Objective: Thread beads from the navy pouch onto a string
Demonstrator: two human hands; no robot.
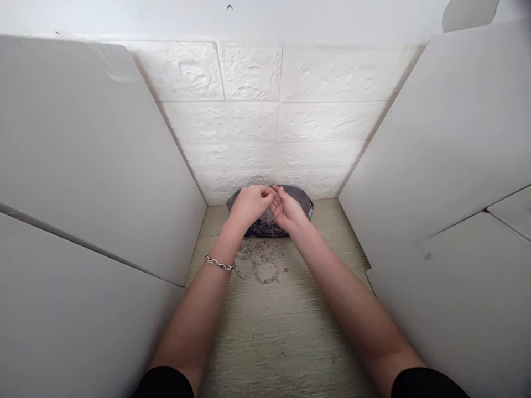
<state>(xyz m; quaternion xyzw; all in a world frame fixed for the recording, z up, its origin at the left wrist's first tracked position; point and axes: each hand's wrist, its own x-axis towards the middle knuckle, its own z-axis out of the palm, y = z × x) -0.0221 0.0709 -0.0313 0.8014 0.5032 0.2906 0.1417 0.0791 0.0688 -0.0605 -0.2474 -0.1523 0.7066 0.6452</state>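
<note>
Beaded bracelets (261, 257) set down; handwork seemingly unfinished.
They lie on the wood-grain surface (286, 326); beyond, the left hand (249, 203) pinches something indiscernible beside the right hand's (288, 211) loosely cupped fingers, with a bag (301, 196) behind.

Pale greenish surface (286, 326) with fine streaked grain — on it, a loose cluster of beaded loops (258, 252); just behind, a dark bag (267, 230).

White brick-patterned wall (307, 119) is gleaming between grey left panel (87, 149) and right panel (448, 132); greenish wood-grain surface (286, 326) is lying below.
</note>
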